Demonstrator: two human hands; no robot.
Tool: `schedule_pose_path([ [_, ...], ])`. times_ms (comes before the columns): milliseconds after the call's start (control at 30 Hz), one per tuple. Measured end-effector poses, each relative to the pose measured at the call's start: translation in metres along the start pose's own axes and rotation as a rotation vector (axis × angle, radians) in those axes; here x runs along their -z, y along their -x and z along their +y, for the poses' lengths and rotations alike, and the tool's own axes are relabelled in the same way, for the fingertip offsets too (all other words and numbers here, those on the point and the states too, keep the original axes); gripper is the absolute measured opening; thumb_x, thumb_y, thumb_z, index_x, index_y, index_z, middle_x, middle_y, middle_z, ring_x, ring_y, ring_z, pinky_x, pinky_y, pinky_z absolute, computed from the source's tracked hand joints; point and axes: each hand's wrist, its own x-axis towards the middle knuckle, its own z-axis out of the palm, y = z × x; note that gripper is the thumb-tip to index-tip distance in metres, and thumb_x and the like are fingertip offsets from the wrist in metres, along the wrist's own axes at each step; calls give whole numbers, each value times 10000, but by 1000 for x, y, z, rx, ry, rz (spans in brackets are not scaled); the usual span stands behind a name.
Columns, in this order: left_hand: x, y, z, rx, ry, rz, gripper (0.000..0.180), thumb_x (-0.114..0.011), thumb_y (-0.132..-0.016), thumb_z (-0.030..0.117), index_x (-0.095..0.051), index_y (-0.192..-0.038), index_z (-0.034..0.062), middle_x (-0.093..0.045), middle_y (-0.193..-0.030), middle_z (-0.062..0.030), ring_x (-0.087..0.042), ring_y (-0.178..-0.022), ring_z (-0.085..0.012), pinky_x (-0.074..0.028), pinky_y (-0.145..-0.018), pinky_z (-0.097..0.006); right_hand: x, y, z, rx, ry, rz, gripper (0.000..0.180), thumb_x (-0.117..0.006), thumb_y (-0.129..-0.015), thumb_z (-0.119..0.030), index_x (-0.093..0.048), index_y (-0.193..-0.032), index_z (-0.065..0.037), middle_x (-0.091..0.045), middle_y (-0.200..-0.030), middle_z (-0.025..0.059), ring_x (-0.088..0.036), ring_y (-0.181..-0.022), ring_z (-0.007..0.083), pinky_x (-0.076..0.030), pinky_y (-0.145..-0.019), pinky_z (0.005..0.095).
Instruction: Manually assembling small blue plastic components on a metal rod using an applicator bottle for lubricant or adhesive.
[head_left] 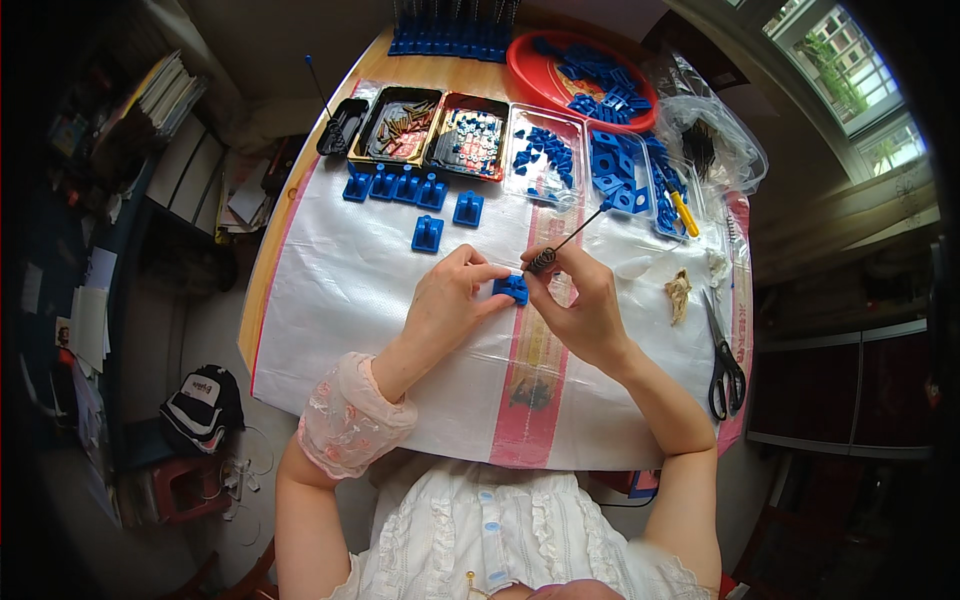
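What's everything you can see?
Blue block: one, blue, centre
Coiled rod: one, dark, beside block
Trays: several, black or clear, far
Blue brackets: six, blue, near trays
Basin: one, red, far side
Yellow handle: one, yellow, far right
Scissors: one, black, right
Table: one, brown, centre
Sheet: one, white and pink, on table
Backpack: one, black-white, lower left
Window: one, pale-framed, upper right
Left hand: one, at block
Right hand: one, on rod

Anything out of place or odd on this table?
One thing: a crumpled tan scrap lies loose on the white sheet, left of the black scissors. It looks stray, unlike the blue parts; I can't tell what it is.
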Motion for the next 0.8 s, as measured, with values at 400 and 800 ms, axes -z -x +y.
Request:
schedule_pose_path([
  [400, 0, 0, 2, 13, 4, -7, 308, -882, -789, 212, -820, -1082, 143, -673, -972, -43, -656, -750, -176, -562, -720, -337, 1, 2, -2, -32, 6, 28, 192, -738, -849, 39, -660, -1023, 10, -695, -860, 114, -720, -779, 217, -560, -697, 329],
  [800, 0, 0, 3, 18, 7, -8, 301, -880, -795, 220, -821, -1080, 142, -665, -966, -47, -661, -759, -177, -561, -719, -334, 4, 0, -2, -62, -27, 27, 184, -738, -852, 36, -671, -1021, 9, -702, -852, 114, -722, -782, 205, -559, -714, 327],
])
